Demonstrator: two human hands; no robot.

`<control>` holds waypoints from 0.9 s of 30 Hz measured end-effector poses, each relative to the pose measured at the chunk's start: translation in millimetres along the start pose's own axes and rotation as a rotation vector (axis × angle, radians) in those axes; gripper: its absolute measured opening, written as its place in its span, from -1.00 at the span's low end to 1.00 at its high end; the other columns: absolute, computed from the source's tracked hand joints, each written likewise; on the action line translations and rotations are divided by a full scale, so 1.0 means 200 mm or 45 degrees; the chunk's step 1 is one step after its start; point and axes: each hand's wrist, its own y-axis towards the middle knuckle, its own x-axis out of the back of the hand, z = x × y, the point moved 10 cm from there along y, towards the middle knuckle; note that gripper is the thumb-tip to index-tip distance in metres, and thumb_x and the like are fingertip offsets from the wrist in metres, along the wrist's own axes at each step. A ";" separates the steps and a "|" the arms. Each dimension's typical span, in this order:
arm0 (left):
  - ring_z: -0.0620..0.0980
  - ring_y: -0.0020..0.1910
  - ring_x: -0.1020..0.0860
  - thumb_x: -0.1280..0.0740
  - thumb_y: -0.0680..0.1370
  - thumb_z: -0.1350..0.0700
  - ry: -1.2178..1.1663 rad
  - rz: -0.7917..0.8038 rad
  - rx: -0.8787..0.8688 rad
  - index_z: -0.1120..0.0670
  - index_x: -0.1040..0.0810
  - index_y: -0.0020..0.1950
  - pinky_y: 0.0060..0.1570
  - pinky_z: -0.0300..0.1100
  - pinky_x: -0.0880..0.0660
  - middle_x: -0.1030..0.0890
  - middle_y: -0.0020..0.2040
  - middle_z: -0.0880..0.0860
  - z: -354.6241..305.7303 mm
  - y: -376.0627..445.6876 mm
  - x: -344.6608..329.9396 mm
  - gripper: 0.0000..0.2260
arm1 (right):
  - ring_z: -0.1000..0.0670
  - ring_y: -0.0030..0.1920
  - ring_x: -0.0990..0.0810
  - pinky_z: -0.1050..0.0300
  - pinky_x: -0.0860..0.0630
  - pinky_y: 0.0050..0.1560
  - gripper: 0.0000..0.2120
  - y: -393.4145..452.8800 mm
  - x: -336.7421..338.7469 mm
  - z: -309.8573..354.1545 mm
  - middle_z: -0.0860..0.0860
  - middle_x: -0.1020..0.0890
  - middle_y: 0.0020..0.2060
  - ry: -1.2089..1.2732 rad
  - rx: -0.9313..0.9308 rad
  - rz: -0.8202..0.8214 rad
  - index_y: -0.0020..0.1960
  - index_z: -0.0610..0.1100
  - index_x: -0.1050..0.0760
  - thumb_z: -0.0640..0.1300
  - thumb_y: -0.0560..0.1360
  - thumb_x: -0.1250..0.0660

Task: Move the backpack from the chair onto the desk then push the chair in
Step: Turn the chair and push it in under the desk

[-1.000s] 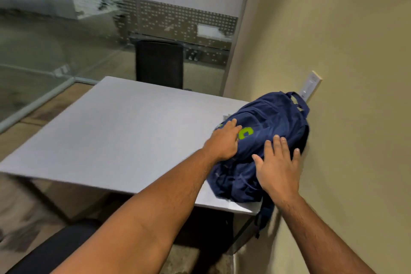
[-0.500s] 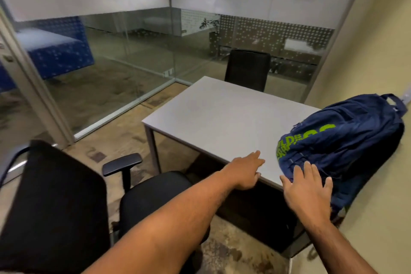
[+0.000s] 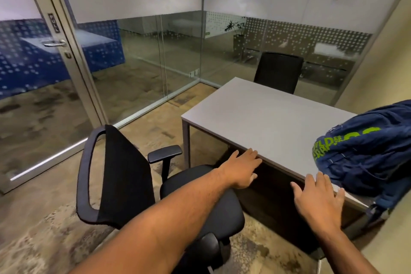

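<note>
At the desk's near edge: the grey rectangular desk [image 3: 262,118] runs from the left corner leg to the beige wall [image 3: 382,73] on the right, its front edge bare between the two hands
Room to move: patterned brown carpet [image 3: 55,184] lies open to the left of the chair and behind it, bounded by the glass partition [image 3: 142,69] and the glass door with a metal handle [image 3: 54,43]
Black mesh-backed office chair [image 3: 124,176]: pulled out from the desk and turned sideways, backrest to the left, seat under the left forearm, one armrest pointing toward the desk leg; a gap of carpet separates it from the desk
Second black chair [image 3: 278,71]: at the far side of the desk, close against it
Navy blue backpack with green lettering [image 3: 364,153]: lying on the desk's right end against the wall, a strap hanging over the near corner
Left hand [image 3: 240,169]: fingers spread and flat, holding nothing, fingertips at the desk's front edge, well left of the backpack
Right hand [image 3: 320,198]: open, palm down, fingers splayed, empty, just in front of the desk edge, its fingertips near the backpack's lower side; contact cannot be told
</note>
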 end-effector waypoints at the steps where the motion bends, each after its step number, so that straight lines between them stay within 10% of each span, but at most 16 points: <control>1: 0.09 0.64 0.09 -0.21 0.68 0.01 0.010 0.009 -0.012 0.07 -0.11 0.63 0.57 0.22 0.07 -0.01 0.66 0.12 0.03 -0.02 0.00 -0.45 | -0.12 0.53 -0.26 -0.31 -0.20 0.44 -0.46 -0.02 0.00 0.04 -0.10 -0.42 0.46 0.006 -0.016 0.002 0.38 -0.07 -0.45 0.27 0.60 -0.09; 27: 0.07 0.62 0.25 -0.14 0.62 -0.26 0.153 0.067 -0.704 0.15 0.17 0.65 0.55 0.17 0.20 0.20 0.66 0.13 0.51 -0.25 0.02 -0.19 | -0.19 0.58 -0.25 -0.37 -0.21 0.46 -0.30 -0.61 0.27 0.94 -0.19 -0.30 0.58 -0.108 -0.714 -0.093 0.60 -0.15 -0.21 0.24 0.61 -0.16</control>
